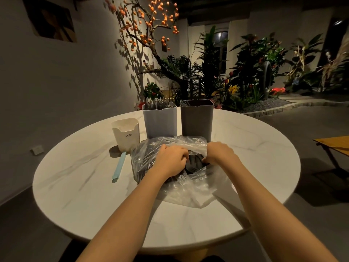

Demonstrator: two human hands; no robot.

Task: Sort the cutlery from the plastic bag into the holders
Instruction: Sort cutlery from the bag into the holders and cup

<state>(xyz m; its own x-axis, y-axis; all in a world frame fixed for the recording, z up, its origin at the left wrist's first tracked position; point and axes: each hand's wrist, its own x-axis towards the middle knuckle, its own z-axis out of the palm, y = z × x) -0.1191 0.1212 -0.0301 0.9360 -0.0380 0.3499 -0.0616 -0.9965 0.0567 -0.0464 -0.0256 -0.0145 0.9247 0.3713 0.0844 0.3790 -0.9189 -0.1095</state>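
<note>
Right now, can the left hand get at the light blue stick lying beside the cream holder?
Probably yes. The left hand is busy at the plastic bag, but the light blue stick lies in the open on the table just to that hand's left, nothing covering it. The cream holder stands behind it, out of the path.

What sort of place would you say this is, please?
Probably a restaurant or café dining area at night: a round white marble-look table, tall cutlery holders holding forks, and a decorative indoor garden with an orange-fruited tree.
</note>
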